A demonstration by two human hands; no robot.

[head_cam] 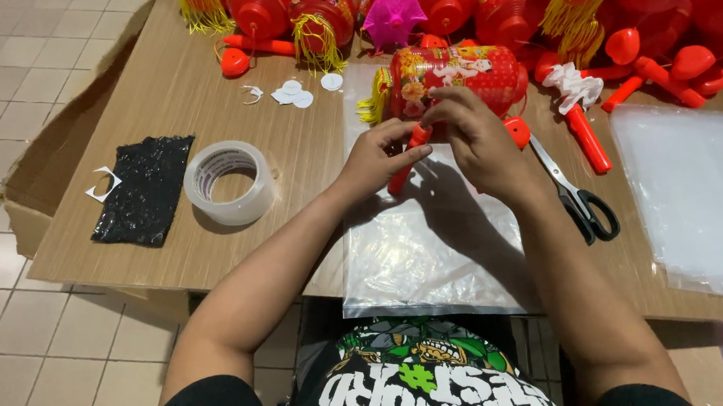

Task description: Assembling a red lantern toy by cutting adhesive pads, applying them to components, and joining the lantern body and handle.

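My left hand (378, 158) grips a red-orange plastic stick handle (403, 169) that slants down toward me. My right hand (476, 137) pinches the handle's upper end, just below a red printed lantern (458, 72) with a yellow tassel (372, 104) lying on its side. Both hands work over a clear plastic bag (419, 250) spread flat on the wooden table (308, 148). My right hand's fingers hide the joint between handle and lantern.
A roll of clear tape (231, 183) and a black textured sheet (145, 189) lie at left. Black-handled scissors (577, 198) lie right of my hands. Several red lanterns (449, 1), spare handles (587, 137) and white round stickers (296, 94) crowd the far edge. More clear bags (699, 191) lie at right.
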